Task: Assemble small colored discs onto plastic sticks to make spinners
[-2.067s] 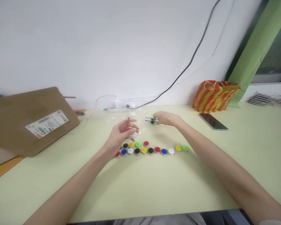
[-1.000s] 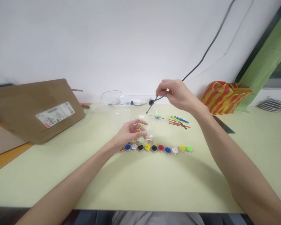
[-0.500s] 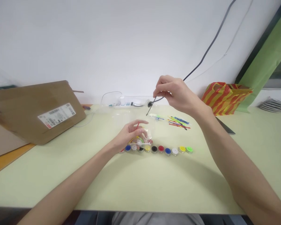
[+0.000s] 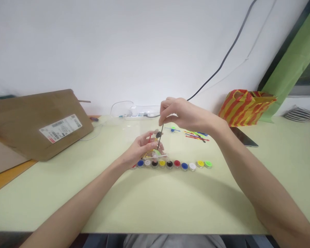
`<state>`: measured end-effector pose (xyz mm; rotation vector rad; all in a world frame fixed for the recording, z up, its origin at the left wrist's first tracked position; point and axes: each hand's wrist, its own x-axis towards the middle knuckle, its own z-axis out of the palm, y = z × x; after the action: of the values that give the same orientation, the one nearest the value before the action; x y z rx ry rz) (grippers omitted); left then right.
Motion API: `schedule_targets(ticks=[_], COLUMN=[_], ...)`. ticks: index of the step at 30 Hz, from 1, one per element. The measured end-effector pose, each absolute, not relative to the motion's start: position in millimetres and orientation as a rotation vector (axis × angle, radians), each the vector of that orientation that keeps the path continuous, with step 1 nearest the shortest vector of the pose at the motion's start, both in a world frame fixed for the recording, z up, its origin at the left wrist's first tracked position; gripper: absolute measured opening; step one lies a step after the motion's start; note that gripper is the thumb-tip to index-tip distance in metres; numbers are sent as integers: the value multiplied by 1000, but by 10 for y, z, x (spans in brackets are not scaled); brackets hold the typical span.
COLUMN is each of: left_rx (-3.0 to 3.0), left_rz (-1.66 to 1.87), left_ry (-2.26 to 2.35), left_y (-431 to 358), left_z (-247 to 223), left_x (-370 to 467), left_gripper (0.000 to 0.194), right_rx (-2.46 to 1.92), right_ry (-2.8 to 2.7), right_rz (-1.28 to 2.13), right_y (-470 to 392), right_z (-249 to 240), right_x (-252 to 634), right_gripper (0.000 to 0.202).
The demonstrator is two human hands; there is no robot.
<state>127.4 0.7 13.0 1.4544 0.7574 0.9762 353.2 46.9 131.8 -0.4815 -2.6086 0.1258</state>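
Between its thumb and fingertips my right hand [image 4: 173, 112] pinches a thin black stick [image 4: 159, 138] with a round black piece [image 4: 158, 134] on it. The stick's lower end points down at my left hand [image 4: 144, 144], which is closed around a clear bag [image 4: 158, 153] with small coloured parts, red, yellow, green and white sticks or pieces among them. Under and beside this hand runs a row of small round pots with coloured lids, such as a red one [image 4: 177, 164], a blue one [image 4: 184, 166] and a green one [image 4: 208, 164].
Coloured sticks [image 4: 196, 136] lie behind the row at right. A power strip [image 4: 136, 116] is by the wall. A cardboard box [image 4: 36, 120] stands left, a striped bag [image 4: 245, 108] and dark tablet [image 4: 244, 137] right. A black cable [image 4: 229, 51] hangs along the wall.
My right hand has moved down and left with the black stick, bringing it to my left hand. My left hand has stayed nearly in place.
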Motion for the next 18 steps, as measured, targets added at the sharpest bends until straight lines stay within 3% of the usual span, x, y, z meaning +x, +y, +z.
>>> schedule_targets(ticks=[18], left_rx=[1326], left_rz=[1002], left_ry=[702], left_y=[4], left_z=[139], left_x=[1274], left_gripper=[42], right_rx=[-572], right_ry=[-2589], right_rz=[398], right_y=[361], right_z=[1342], right_x=[3497], right_gripper=[20])
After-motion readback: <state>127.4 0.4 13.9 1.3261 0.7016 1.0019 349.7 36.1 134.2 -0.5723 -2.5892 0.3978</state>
